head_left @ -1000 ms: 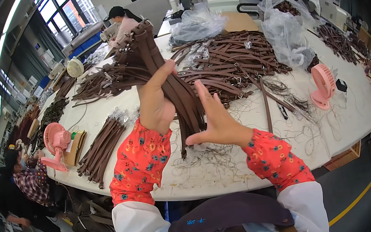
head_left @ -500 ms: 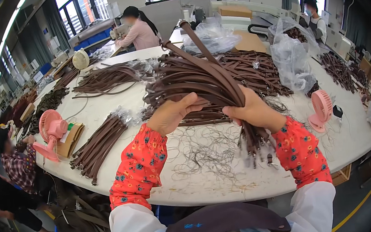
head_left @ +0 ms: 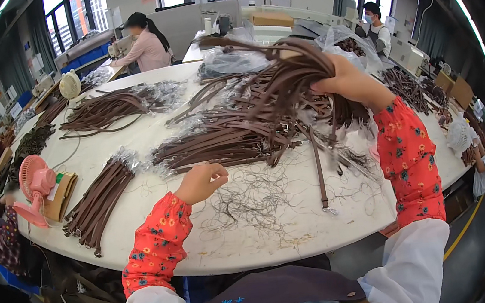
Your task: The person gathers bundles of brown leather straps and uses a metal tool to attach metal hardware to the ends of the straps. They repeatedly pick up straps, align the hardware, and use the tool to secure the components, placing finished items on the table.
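My right hand [head_left: 348, 83] is raised over the white table [head_left: 300, 229] and grips a thick bunch of brown leather straps [head_left: 281, 71] that fans out up and to the left. My left hand [head_left: 201, 182] hovers low over the table with its fingers loosely curled and holds nothing. It is nearest a heap of brown straps [head_left: 223, 142] lying flat and a scatter of thin dark thread scraps [head_left: 254, 198]. Both forearms wear red flowered sleeve covers.
A bundle of straps [head_left: 97, 196] lies at the left, next to a pink desk fan [head_left: 33, 186] and a cardboard box [head_left: 60, 195]. More strap piles [head_left: 104, 108] and plastic bags [head_left: 225, 62] fill the far side. Other people sit at the back and at both sides.
My right hand has swung the strap bunch up and to the right. My left hand has let go of the straps and dropped toward the table.
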`<control>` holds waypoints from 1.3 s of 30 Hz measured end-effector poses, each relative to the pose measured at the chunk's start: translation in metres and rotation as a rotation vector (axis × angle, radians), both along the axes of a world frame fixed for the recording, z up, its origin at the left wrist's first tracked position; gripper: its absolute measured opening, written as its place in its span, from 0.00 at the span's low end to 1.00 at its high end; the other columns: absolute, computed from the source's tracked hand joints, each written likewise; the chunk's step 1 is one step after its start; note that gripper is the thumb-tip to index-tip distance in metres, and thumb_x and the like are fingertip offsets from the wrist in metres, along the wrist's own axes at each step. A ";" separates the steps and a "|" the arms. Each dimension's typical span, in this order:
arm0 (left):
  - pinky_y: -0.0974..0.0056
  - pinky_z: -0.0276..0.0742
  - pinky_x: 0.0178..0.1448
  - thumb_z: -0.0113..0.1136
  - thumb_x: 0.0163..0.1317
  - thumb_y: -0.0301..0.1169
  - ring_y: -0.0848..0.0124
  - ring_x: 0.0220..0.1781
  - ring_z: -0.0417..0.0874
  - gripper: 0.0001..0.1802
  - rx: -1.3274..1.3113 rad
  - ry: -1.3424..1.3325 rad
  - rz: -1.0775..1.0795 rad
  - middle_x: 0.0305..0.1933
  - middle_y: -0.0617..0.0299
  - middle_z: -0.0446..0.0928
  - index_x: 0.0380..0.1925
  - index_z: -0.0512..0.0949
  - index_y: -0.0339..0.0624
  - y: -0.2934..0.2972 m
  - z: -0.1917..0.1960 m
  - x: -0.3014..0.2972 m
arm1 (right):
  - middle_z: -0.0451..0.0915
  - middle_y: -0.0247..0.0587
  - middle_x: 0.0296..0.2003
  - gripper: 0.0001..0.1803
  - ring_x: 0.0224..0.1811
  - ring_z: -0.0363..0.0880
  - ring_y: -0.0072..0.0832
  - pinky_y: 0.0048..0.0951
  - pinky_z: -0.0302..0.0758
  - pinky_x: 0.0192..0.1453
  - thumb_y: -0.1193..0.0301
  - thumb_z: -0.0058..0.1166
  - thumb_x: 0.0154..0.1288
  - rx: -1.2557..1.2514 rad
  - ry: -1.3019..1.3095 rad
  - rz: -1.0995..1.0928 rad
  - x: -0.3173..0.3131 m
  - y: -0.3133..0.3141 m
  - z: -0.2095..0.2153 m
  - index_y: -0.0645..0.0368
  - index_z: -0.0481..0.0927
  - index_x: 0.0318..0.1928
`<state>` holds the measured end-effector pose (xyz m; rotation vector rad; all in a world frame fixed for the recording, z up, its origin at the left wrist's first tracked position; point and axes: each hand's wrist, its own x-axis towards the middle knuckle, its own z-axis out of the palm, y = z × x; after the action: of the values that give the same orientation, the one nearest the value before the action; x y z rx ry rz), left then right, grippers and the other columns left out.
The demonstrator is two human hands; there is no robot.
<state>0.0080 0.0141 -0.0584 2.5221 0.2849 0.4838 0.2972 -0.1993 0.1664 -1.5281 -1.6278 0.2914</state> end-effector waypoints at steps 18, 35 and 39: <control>0.66 0.76 0.62 0.51 0.76 0.27 0.72 0.57 0.82 0.17 -0.578 -0.318 -0.324 0.56 0.56 0.83 0.60 0.76 0.31 -0.079 0.047 0.031 | 0.78 0.34 0.28 0.18 0.22 0.75 0.19 0.22 0.72 0.24 0.75 0.64 0.59 -0.384 0.405 -0.053 -0.015 -0.006 -0.028 0.60 0.75 0.49; 0.66 0.78 0.56 0.55 0.74 0.28 0.71 0.55 0.82 0.17 -0.511 -0.432 0.083 0.56 0.56 0.82 0.59 0.77 0.34 -0.066 0.005 0.044 | 0.77 0.37 0.27 0.17 0.19 0.76 0.23 0.27 0.78 0.23 0.76 0.62 0.61 -0.337 0.770 -0.030 -0.058 -0.018 -0.069 0.60 0.72 0.49; 0.65 0.76 0.60 0.52 0.76 0.31 0.70 0.55 0.81 0.16 -0.487 -0.650 0.123 0.56 0.58 0.81 0.58 0.77 0.36 -0.056 -0.011 0.061 | 0.78 0.37 0.28 0.17 0.20 0.77 0.23 0.29 0.80 0.24 0.75 0.62 0.62 -0.345 0.833 -0.032 -0.055 -0.022 -0.077 0.60 0.72 0.50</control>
<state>0.0694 -0.0420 -0.0697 1.7719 0.2635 1.0966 0.2425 -0.2209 0.0893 -1.3877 -0.9113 1.0745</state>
